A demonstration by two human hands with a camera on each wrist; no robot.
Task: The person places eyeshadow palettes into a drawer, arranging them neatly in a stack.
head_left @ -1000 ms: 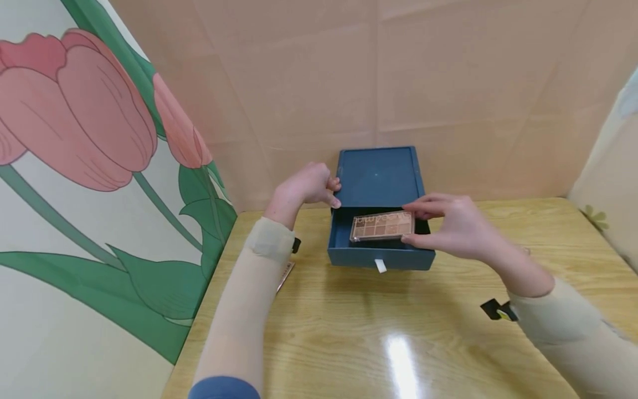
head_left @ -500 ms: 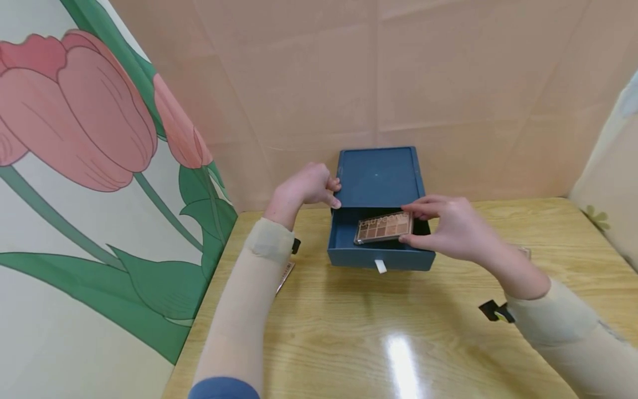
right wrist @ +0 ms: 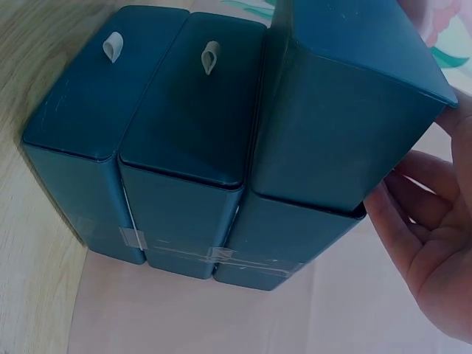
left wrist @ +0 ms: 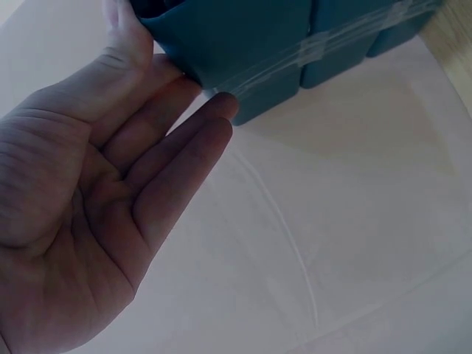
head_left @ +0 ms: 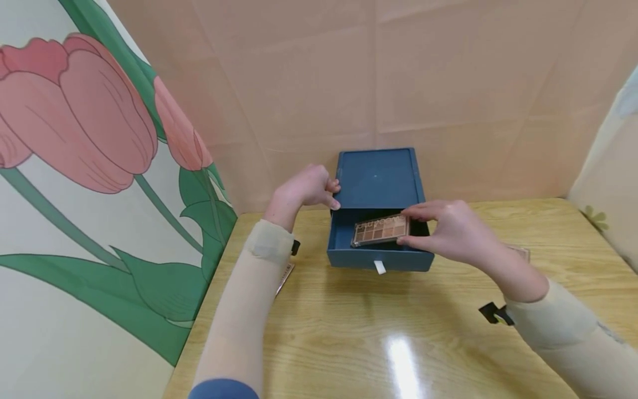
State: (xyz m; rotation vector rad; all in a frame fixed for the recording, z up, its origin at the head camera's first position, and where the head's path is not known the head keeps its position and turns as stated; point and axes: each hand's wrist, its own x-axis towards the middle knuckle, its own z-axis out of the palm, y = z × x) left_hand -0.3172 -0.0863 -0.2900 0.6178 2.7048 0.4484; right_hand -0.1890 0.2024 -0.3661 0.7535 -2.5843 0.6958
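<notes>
A blue drawer cabinet (head_left: 381, 180) stands against the back, its top drawer (head_left: 379, 259) pulled out. An eyeshadow palette (head_left: 381, 230) with a clear lid and brownish pans lies tilted in the drawer's opening. My right hand (head_left: 451, 230) pinches the palette's right end between thumb and fingers. At the cabinet's upper left edge, my left hand (head_left: 309, 185) holds the corner, thumb toward the front. The left wrist view shows the left hand (left wrist: 110, 155) beside the blue side wall. In the right wrist view, the drawer hides the palette from sight behind the right hand (right wrist: 435, 221).
White pull tabs show on the drawer front (head_left: 380, 267) and on the lower drawers (right wrist: 210, 55). Another flat palette (head_left: 285, 277) lies left on the wooden table (head_left: 349, 332). A similar flat item (head_left: 520, 253) lies behind the right forearm. A tulip-printed wall borders the left.
The right hand has shifted slightly left and down, and the palette now tilts more within the drawer. The left hand stays at the cabinet corner.
</notes>
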